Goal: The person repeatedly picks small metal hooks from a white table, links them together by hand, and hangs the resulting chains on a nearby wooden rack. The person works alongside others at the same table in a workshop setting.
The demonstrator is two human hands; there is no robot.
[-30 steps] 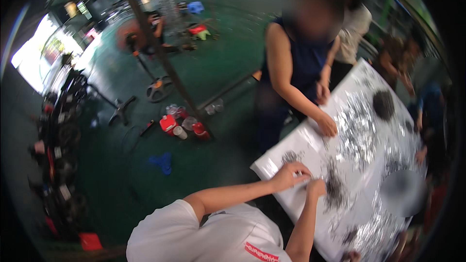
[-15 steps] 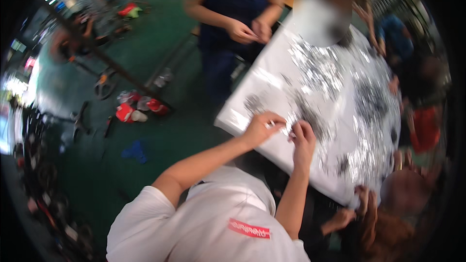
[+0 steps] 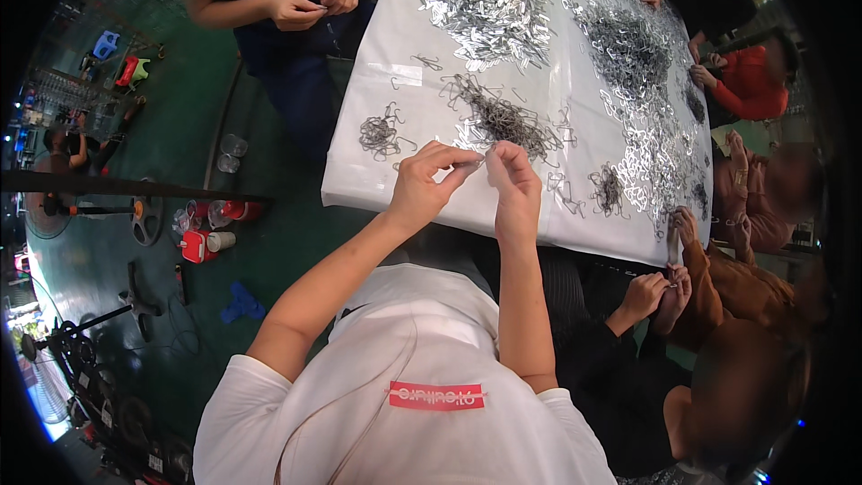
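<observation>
Over the near edge of the white-covered table [image 3: 422,202], my hands meet fingertip to fingertip. My left hand [image 3: 424,184] pinches thumb against forefinger, and my right hand [image 3: 516,189] is curled with its fingertips pressed together beside it. Whatever lies between them is too small to make out. Just beyond the fingers spreads a pile of dark bent wire pieces [image 3: 503,117], with some shiny flat metal clips partly hidden behind my hands. A smaller heap of wire pieces [image 3: 379,135] lies to the left, and another wire heap [image 3: 609,189] to the right.
Large piles of silvery metal clips [image 3: 489,9] cover the far table. Across on the left, a person in dark clothes [image 3: 278,36] works with both hands. Several people line the right side, one in a red top [image 3: 750,81]. A fan [image 3: 135,216] and blue slippers [image 3: 242,303] are on the floor.
The view has turned and steadied, so the table sits further left and higher. My fingertips, slightly apart before, are now together.
</observation>
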